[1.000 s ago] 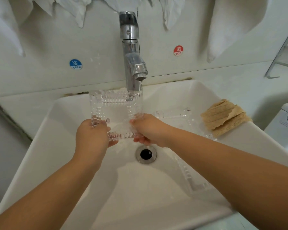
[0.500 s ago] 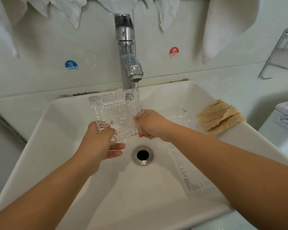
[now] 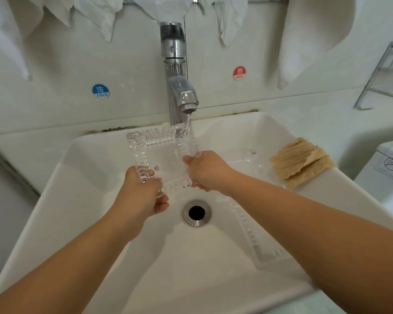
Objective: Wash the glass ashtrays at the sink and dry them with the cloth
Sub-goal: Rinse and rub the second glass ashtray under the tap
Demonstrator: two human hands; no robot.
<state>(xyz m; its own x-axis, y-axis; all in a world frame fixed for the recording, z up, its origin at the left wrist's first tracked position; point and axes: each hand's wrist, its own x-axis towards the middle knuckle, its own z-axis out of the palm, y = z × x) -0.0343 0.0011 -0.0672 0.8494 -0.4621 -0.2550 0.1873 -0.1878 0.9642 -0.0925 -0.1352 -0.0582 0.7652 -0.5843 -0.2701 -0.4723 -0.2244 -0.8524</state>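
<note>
A square cut-glass ashtray [image 3: 162, 155] is held tilted over the white sink [image 3: 95, 200], its far corner under the thin stream from the chrome tap [image 3: 179, 87]. My left hand [image 3: 143, 193] grips its near left corner. My right hand [image 3: 205, 171] grips its right edge. A second clear glass ashtray [image 3: 259, 241] lies in the basin to the right, partly under my right forearm. A tan ribbed cloth [image 3: 301, 162] lies folded on the sink's right rim.
The drain [image 3: 196, 213] sits open in the basin's middle. White towels [image 3: 311, 30] hang on the wall above. Blue COLD [image 3: 100, 91] and red HOT [image 3: 239, 73] stickers flank the tap. A chrome rack [image 3: 381, 75] and a white appliance [image 3: 388, 173] stand at the right.
The ashtray has turned and shifted slightly in my hands under the stream. My left hand's grip has slid to the near corner, with its fingers curled lower.
</note>
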